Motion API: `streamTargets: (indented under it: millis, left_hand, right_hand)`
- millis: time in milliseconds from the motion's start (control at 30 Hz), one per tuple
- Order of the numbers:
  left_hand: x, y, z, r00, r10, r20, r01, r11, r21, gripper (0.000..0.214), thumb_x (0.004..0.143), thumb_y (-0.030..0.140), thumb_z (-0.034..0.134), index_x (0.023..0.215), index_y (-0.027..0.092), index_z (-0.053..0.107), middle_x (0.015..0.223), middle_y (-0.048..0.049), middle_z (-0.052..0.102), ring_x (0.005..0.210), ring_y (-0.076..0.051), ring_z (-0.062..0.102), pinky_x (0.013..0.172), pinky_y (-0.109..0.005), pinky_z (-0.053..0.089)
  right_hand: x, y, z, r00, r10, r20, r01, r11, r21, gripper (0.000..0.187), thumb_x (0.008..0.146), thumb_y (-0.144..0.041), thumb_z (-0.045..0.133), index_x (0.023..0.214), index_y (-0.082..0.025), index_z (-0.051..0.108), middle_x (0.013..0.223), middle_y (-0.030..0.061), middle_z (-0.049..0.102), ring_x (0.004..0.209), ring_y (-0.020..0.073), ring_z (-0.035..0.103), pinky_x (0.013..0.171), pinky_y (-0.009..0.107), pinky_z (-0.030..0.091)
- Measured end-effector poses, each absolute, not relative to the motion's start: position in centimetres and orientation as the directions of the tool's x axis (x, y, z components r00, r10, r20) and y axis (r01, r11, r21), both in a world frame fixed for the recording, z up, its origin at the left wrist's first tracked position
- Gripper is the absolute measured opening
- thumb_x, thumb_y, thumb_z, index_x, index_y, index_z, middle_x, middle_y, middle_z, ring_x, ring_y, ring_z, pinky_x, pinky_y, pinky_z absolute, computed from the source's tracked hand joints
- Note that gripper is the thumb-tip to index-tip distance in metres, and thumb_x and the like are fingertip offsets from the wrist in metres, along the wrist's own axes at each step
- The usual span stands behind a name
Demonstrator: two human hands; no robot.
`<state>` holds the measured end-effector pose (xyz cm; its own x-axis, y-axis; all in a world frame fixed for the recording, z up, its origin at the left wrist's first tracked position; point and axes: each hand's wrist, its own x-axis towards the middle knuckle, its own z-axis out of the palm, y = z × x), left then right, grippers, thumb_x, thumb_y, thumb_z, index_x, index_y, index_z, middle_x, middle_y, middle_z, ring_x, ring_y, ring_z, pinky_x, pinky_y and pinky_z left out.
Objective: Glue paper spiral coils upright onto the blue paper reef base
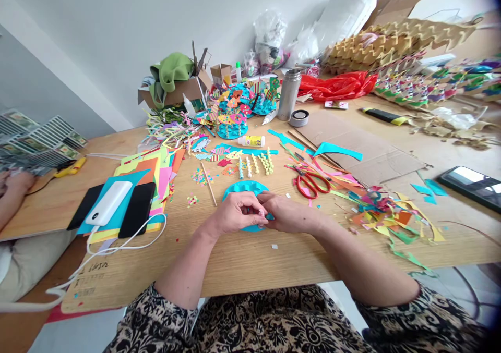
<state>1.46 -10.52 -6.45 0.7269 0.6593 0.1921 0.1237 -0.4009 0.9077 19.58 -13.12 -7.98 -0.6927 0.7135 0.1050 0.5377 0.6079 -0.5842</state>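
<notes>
Left hand (239,210): above the blue disc (245,187), forearm slanting in from near left of it, thumb and forefinger curved into a ring, tips pinching what looks like a pale bit (261,214).
Right hand (288,213): at the disc's right edge, forearm from near right, back upward, fingers bent toward the left fingertips; its own tips are partly hidden, so I cannot tell its grip.
Disc: on the table (230,277), partly covered by both hands.
Twists (270,162): just beyond the disc.
Scissors (309,174): right of the disc, red-handled.
Glue bottle (251,141): beyond the disc, yellow label, print too small to read.
Table writing (94,267): near left of the disc, handwritten, seemingly "660502"; stamped rows below are illegible.
</notes>
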Motion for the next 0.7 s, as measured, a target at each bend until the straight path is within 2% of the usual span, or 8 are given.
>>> streamTargets:
  millis: [433, 700]
  left_hand:
    - [1.83, -10.76, -6.88, 0.720, 0.652, 0.238, 0.096, -0.433, 0.896, 0.025, 0.072, 0.038, 0.072, 0.066, 0.013, 0.070, 0.064, -0.0051, 0.064, 0.060, -0.011, 0.056, 0.056, -0.024, 0.045]
    - [1.87, -10.72, -7.06, 0.724, 0.644, 0.246, 0.097, -0.449, 0.888, 0.020, 0.072, 0.031, 0.073, 0.066, 0.013, 0.070, 0.066, -0.0059, 0.065, 0.062, -0.012, 0.058, 0.059, -0.025, 0.046]
  right_hand:
    - [19.80, -12.90, -8.72, -0.702, 0.699, 0.135, 0.489, 0.611, -0.622, 0.010, 0.082, -0.016, 0.059, 0.073, -0.016, 0.062, 0.088, 0.0054, 0.062, 0.086, 0.0158, 0.055, 0.080, 0.030, 0.045]
    - [19.71, -12.89, -8.71, -0.703, 0.699, 0.132, 0.488, 0.608, -0.626, 0.008, 0.081, -0.014, 0.059, 0.074, -0.016, 0.063, 0.089, 0.0055, 0.062, 0.088, 0.0159, 0.055, 0.083, 0.030, 0.045]
